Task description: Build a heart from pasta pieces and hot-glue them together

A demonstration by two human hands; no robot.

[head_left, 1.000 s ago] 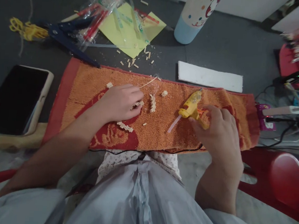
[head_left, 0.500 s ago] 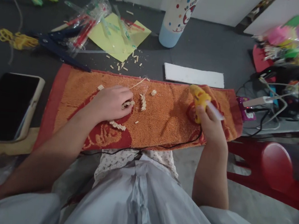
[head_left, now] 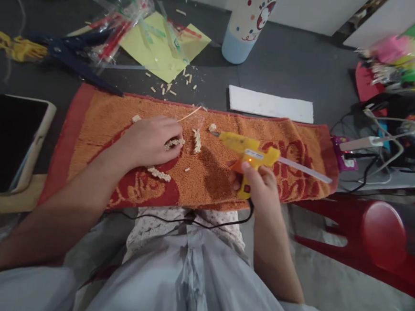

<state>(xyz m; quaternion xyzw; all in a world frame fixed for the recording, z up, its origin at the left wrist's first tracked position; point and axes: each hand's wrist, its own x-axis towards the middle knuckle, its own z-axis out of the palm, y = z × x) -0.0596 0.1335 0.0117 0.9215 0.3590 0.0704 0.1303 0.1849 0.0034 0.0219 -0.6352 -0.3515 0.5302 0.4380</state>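
The yellow glue gun (head_left: 247, 151) has just swung round in my right hand (head_left: 262, 186): its nozzle now points left, toward the small pale clusters, and its side faces up at me with a small orange light glowing. As I judge it, that puts the gun in a working hold, tip toward the pieces, where glue could be laid. My right hand is wrapped round the handle, above the orange towel (head_left: 200, 193). In this view the tip meets the edge of a little cluster (head_left: 213, 127), but I can't tell whether they touch.

My left hand (head_left: 154, 139) rests on the towel, fingers curled, with a pale stick cluster (head_left: 174, 143) pinched between thumb and fingers. Just beside it lie 2 longer clusters, an upper piece (head_left: 196, 141) to its right and a lower piece (head_left: 159, 174) below it.

Against 1 s ago, the gun no longer lies on the towel with its nozzle facing away; 0.5 s ago it was up, but with the glue stick (head_left: 305, 169) angled back over my right hand. Now the stick trails out to the right. My left hand and its cluster have hardly moved.
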